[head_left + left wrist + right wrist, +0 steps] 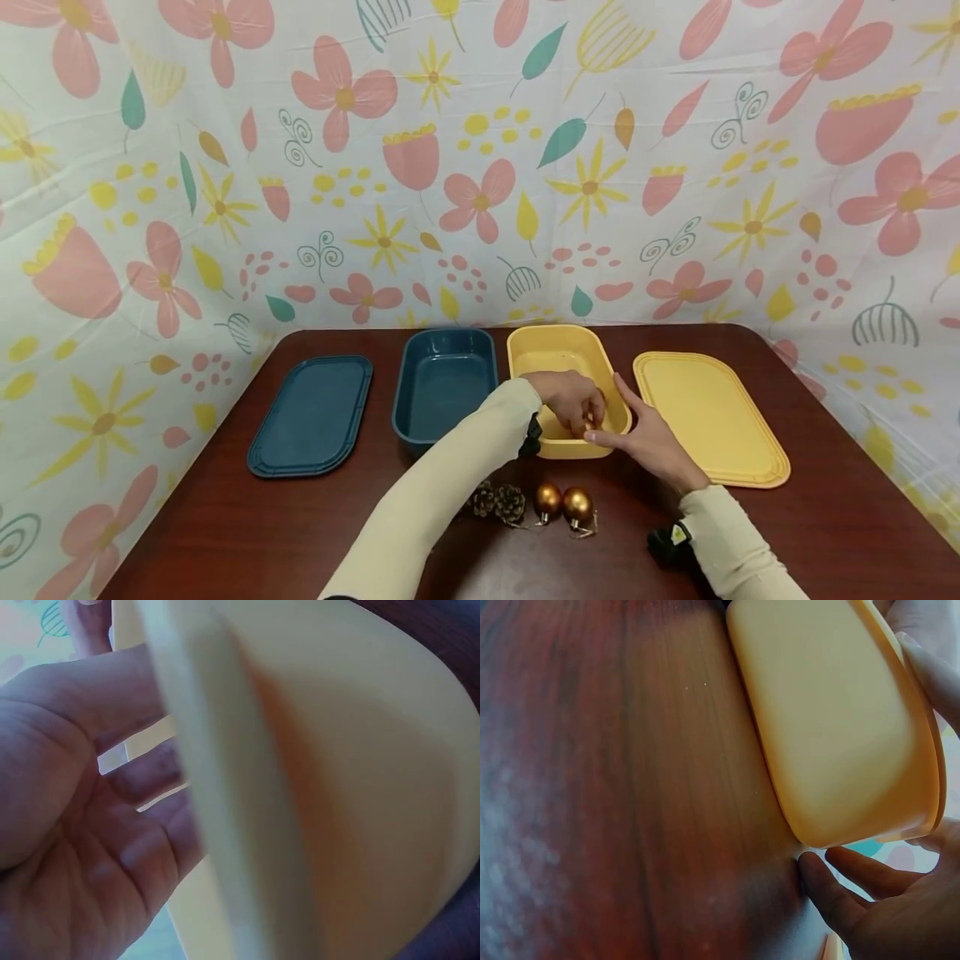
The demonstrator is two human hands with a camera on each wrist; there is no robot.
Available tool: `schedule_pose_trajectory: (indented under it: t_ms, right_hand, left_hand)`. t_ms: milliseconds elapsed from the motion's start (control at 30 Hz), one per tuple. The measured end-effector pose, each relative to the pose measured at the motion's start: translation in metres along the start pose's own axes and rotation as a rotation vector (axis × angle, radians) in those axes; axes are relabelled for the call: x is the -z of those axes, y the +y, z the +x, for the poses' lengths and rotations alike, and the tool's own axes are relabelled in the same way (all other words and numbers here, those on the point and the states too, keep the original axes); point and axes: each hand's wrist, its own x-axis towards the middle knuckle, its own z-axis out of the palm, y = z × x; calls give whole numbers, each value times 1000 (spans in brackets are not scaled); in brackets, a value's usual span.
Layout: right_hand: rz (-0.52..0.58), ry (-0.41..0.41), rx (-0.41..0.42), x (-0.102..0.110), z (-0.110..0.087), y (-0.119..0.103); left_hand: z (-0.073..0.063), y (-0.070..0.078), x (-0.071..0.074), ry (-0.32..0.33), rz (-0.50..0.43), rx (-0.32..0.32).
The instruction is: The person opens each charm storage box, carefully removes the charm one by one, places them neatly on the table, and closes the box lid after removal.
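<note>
Head view: reaching into the yellow bin (570,451) with the left hand (568,396), fingers bent, possibly pinching, too hidden to tell; gripping its near right corner between thumb and fingers of the right hand (656,442). Smooth, deep, round-cornered, standing on the table (247,537) between blue bin (450,383) and yellow lid (705,408).

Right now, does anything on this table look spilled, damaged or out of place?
Nothing stands out: blue container and yellow container upright, blue lid and yellow lid flat beside them, pinecones and gold ornaments together in front.
</note>
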Motion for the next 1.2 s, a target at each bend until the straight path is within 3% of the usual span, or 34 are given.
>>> schedule_pose_trajectory:
  t_ms: [233,433,600,900,1200]
  right_hand:
    - [8,-1,-4,1,-1,0]
    - [25,-3,6,2,-1,-2]
    - [33,-3,5,1,-1,-2]
    - [36,-4,1,-1,-1,-1]
    - [24,-5,-3,0,0,-1]
  left_hand:
    - [-10,-6,3,49,21,-69]
    - [-22,-17,8,106,-72,-129]
    - [-29,-29,6,144,-184,-187]
    - [-33,-40,-2,117,-559,-246]
    - [-36,-42,-4,116,-715,-328]
